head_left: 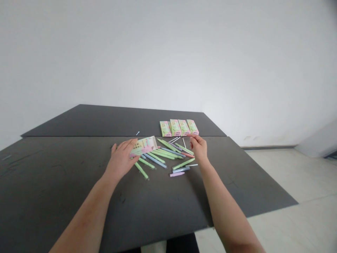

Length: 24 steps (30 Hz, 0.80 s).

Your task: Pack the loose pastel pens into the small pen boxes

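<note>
The left hand (120,156) clamped the packet (144,145), which pointed lengthwise toward the right hand (199,146) (fingers' closure unclear). Pens (163,155) lay between the hands.

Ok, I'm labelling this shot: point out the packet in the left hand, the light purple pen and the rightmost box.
Packet (144,145): head view, middle of its printed face.
Light purple pen (177,174): head view, middle of its barrel.
Rightmost box (192,126): head view, its printed front.

Dark table (65,168) — white wall (158,52) behind — pale floor (279,168).
</note>
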Each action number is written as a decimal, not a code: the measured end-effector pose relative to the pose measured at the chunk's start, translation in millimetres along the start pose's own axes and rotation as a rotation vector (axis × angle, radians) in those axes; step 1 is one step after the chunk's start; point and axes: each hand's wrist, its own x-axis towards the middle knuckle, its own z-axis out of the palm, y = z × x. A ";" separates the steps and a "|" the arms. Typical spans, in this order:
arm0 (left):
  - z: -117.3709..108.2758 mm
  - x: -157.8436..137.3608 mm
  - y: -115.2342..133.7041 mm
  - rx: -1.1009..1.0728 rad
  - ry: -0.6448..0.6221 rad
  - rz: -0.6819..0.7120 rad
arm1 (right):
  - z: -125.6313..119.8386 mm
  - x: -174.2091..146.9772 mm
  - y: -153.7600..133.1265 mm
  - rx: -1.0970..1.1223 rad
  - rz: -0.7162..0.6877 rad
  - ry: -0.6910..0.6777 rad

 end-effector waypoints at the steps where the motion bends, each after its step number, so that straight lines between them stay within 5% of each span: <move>1: -0.3 0.0 -1.7 0.007 0.013 -0.011 | -1.0 1.8 2.9 -0.009 0.014 0.016; 5: -2.4 0.4 -4.1 0.022 0.046 -0.059 | 7.0 -2.2 15.6 -0.163 0.025 -0.065; 10: -5.2 1.4 -2.0 0.014 0.060 -0.113 | 33.6 -18.4 22.9 -0.495 -0.291 -0.350; 16: -6.8 2.1 -2.4 0.023 0.069 -0.145 | 77.1 -20.8 7.1 -0.785 -0.449 -0.612; 24: -9.1 2.8 -0.4 0.036 0.074 -0.191 | 125.1 4.1 8.9 -0.984 -0.424 -0.772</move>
